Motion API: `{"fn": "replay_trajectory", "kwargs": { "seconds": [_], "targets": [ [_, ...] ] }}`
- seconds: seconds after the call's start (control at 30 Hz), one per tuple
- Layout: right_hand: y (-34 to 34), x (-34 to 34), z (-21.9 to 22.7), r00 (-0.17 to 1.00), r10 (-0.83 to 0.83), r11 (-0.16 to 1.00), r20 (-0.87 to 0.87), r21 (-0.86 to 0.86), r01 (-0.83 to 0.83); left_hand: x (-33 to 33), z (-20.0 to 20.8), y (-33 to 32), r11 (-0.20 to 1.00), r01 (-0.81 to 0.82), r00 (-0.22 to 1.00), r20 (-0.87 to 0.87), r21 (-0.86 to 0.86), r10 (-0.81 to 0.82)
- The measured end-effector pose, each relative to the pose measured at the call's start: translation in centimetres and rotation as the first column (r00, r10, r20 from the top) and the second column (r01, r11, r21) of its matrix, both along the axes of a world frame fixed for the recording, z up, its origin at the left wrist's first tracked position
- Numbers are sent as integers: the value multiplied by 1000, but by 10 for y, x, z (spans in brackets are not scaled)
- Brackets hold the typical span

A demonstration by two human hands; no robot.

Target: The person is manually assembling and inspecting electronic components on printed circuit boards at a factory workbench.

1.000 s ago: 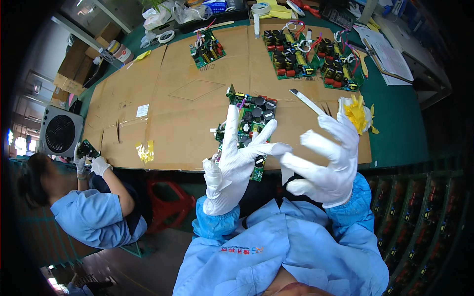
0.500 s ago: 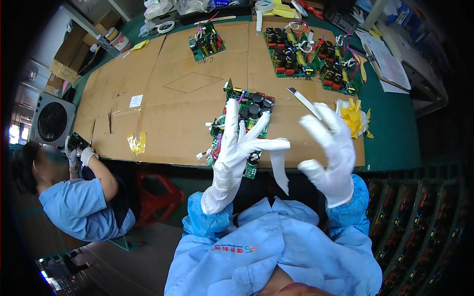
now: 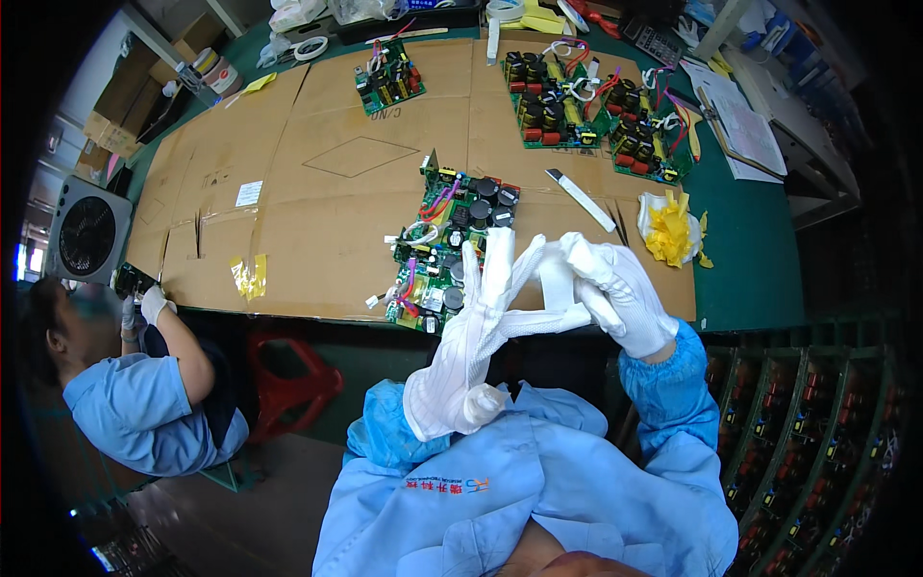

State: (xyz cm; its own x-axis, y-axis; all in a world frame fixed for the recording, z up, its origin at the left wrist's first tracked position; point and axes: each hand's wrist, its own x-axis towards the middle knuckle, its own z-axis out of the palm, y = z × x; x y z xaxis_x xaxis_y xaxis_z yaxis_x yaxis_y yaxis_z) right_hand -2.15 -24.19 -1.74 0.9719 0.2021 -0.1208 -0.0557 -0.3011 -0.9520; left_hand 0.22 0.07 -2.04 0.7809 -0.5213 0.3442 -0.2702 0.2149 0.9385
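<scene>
My left hand [image 3: 466,346], in a white glove, is held palm up with fingers spread, in front of the near part of a green circuit board [image 3: 430,260]. A strip of white tape [image 3: 558,279] runs from the tip of its thumb. My right hand [image 3: 625,293], gloved too, is closed with its fingertips pinching that strip beside the left hand. The board carries black capacitors, coils and coloured wires; its near right part is hidden behind my left hand. A cutter knife [image 3: 581,200] lies on the cardboard beyond my right hand.
Cardboard [image 3: 336,231] covers the green table. More wired boards stand at the far side [image 3: 389,82] and far right [image 3: 649,135]. Crumpled yellow tape [image 3: 670,231] sits at the right, near a clipboard [image 3: 740,125]. A co-worker [image 3: 154,385] handles a board at the left. Racks [image 3: 808,433] fill the lower right.
My right hand has let go of the cutter knife, leaving it on the cardboard. It has moved nearer to my left hand and taken hold of the tape strip, which hung loose before.
</scene>
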Motion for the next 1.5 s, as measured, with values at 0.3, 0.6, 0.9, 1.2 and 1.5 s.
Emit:
{"fn": "replay_trajectory", "kwargs": {
  "seconds": [0.3,0.6,0.9,1.2,1.5],
  "targets": [
    [28,5,59,999,33,997,-29,-76,-35,-1,-3,2,999,25,993,-114,-36,-29],
    [28,-10,31,661,407,874,630,-478,-83,7,6,3,961,48,871,-460,-272,-173],
    [23,-15,21,749,413,852,518,-511,-116,15,-4,10,892,178,824,-432,-417,-366],
    [28,0,11,773,144,921,618,-369,124,12,-39,11,996,3,980,199,86,-20],
    [2,7,0,988,153,936,22,318,-152,3,-51,21,990,-42,967,253,135,7]
  ]
}}
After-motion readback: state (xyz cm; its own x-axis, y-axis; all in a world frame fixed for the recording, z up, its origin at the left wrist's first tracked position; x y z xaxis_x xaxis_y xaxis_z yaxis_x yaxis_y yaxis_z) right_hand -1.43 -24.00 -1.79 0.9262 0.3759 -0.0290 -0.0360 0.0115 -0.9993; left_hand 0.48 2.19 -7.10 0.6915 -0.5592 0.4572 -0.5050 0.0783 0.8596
